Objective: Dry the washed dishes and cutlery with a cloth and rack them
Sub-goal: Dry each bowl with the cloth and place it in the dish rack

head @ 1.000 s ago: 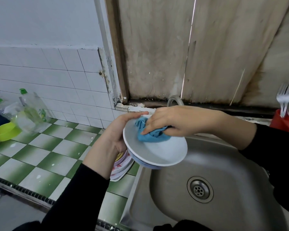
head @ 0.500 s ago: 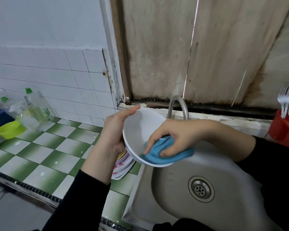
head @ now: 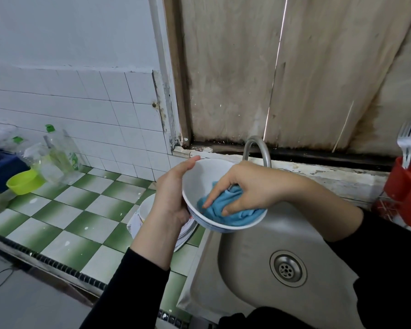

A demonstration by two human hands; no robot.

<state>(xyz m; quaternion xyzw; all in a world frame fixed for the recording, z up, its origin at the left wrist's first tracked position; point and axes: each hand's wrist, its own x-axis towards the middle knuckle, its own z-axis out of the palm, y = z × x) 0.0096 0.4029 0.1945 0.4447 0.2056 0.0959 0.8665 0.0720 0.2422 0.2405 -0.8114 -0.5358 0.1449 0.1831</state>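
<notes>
A white bowl (head: 201, 180) is tilted above the left edge of the steel sink (head: 247, 276). My left hand (head: 173, 198) grips its left rim, thumb over the top edge. Inside the bowl, my right hand (head: 244, 186) presses a bunched blue cloth (head: 226, 210) against the inner wall, with the fingers curled round it. Below my left wrist a stack of white plates and bowls (head: 144, 214) lies on the counter, partly hidden by the arm. At the right edge stands a red cutlery holder (head: 406, 195) with white forks (head: 409, 143).
Green-and-white checked counter (head: 71, 219) runs to the left, with a lime green bowl (head: 24, 181), clear plastic bottles (head: 59, 155) and a blue box (head: 3, 169) at its far end. The curved tap (head: 256, 148) rises just behind the bowl. White tiled wall and a wooden board stand behind.
The bowl was upside down with the cloth on its underside; now it is turned open side toward me. My right hand with the cloth has moved inside it.
</notes>
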